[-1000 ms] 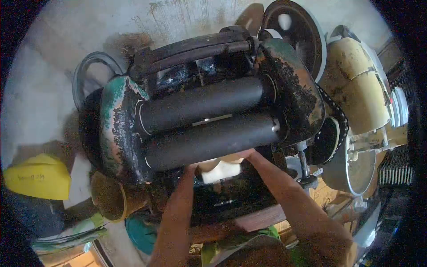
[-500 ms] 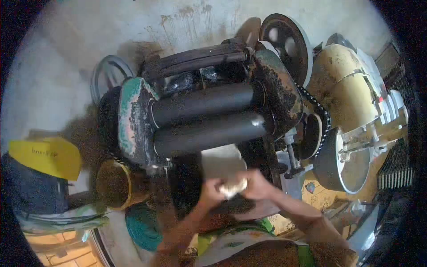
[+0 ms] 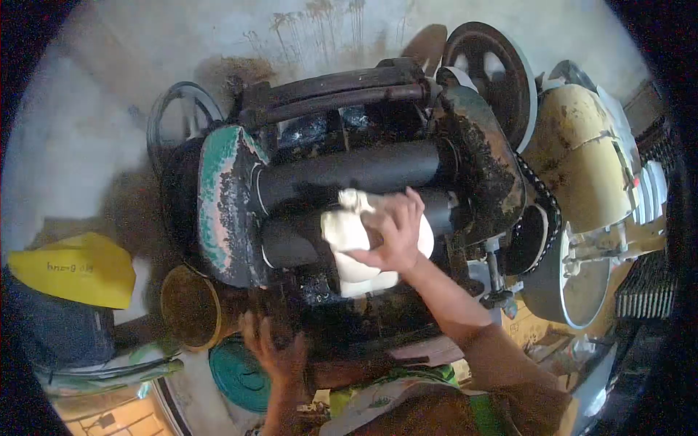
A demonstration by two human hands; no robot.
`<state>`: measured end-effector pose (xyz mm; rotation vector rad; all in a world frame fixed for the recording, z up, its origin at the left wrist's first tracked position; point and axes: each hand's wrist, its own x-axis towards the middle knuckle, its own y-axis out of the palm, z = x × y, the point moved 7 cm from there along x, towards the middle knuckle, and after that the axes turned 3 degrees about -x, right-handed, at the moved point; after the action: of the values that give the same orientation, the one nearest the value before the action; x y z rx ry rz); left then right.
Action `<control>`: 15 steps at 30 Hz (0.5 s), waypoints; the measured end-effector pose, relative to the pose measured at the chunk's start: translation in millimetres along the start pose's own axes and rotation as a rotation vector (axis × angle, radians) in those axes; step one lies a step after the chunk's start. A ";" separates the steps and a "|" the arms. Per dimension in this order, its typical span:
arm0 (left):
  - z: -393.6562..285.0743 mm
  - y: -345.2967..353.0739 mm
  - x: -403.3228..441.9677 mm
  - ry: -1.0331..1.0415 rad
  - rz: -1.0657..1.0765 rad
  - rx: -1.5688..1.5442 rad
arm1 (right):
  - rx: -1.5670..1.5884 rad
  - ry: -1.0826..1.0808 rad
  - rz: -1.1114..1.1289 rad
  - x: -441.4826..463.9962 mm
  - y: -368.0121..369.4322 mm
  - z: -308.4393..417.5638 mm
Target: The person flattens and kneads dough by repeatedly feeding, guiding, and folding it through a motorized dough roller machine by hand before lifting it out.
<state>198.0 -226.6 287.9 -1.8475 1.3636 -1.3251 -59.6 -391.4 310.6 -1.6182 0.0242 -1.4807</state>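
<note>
A thick, folded white dough-like slab lies against the front of two dark rollers. My right hand is over the slab, thumb along its near side and fingers curled on its top, gripping it. Part of the slab is hidden under that hand. My left hand is down at the lower left by the machine's dark front, its fingers apart and nothing in them. The rollers sit between a worn green-and-pink end housing and a rusty dark one.
A drive chain and large wheel are at the right, near a cream-coloured drum-shaped housing. Left of the machine stand a brown tub, a teal round container and a yellow sheet over a dark blue container.
Both hands were together on the white slab below the rollers. The right hand has moved up with it to the rollers; the left has let go and moved down-left.
</note>
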 end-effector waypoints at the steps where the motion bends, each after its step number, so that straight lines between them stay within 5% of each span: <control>1: 31.8 9.5 -32.6 -0.072 -0.059 0.148 | -0.012 -0.017 -0.007 16.2 2.1 -2.3; 6: 130.7 64.1 -128.6 -0.134 -0.382 -0.147 | 0.028 0.120 -0.027 82.1 59.1 -61.4; 9: 118.9 67.7 -134.2 -0.687 -0.368 -0.291 | 0.051 0.364 0.016 94.7 70.4 -88.4; 10: 107.2 69.0 -134.9 -0.686 -0.374 -0.289 | 0.055 0.361 0.012 90.9 61.9 -85.1; 12: 90.4 104.2 -130.7 -0.836 -0.223 -0.620 | 0.241 0.362 -0.185 76.7 14.6 -80.0; 15: 52.5 153.5 -144.2 -1.064 0.069 -1.102 | 0.297 0.264 -0.138 -8.6 -43.7 -45.2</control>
<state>173.2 -162.5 82.1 -2.4512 1.4994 0.6908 -121.4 -387.7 324.4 -1.2004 -0.1556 -1.7070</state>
